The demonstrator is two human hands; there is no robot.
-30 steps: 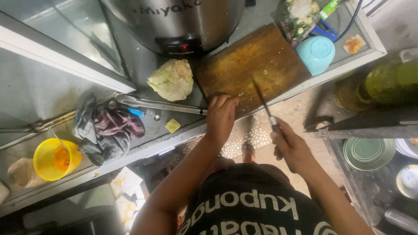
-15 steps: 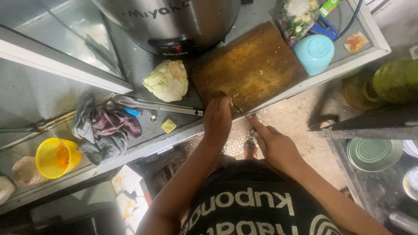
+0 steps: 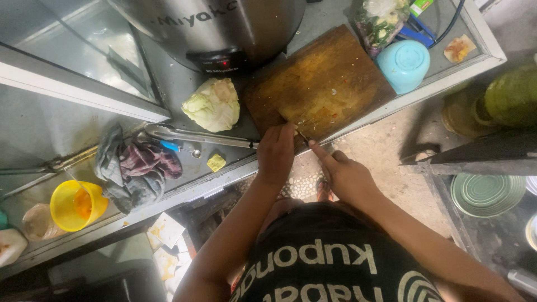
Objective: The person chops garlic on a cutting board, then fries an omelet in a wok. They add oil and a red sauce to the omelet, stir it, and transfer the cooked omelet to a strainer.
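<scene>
A worn wooden cutting board (image 3: 321, 84) lies on the metal counter (image 3: 179, 95). My left hand (image 3: 275, 154) rests with curled fingers on the board's near edge; whatever is under the fingertips is hidden. My right hand (image 3: 344, 174) sits just off the counter edge and grips a knife (image 3: 302, 136). Its forefinger points along the knife, and only a short piece of the blade shows between the two hands, low over the board's near edge.
A piece of cabbage (image 3: 212, 104) lies left of the board, with metal tongs (image 3: 196, 136) in front of it. Behind stand a large steel cooker (image 3: 224, 28), a blue bowl (image 3: 404, 64) and a bag of greens (image 3: 383, 22). Rags (image 3: 134, 168) and a yellow cup (image 3: 75, 204) sit at the left.
My right hand has brought the knife in from over the floor to the board's near edge, close beside my left hand. The left hand has stayed at the board's edge.
</scene>
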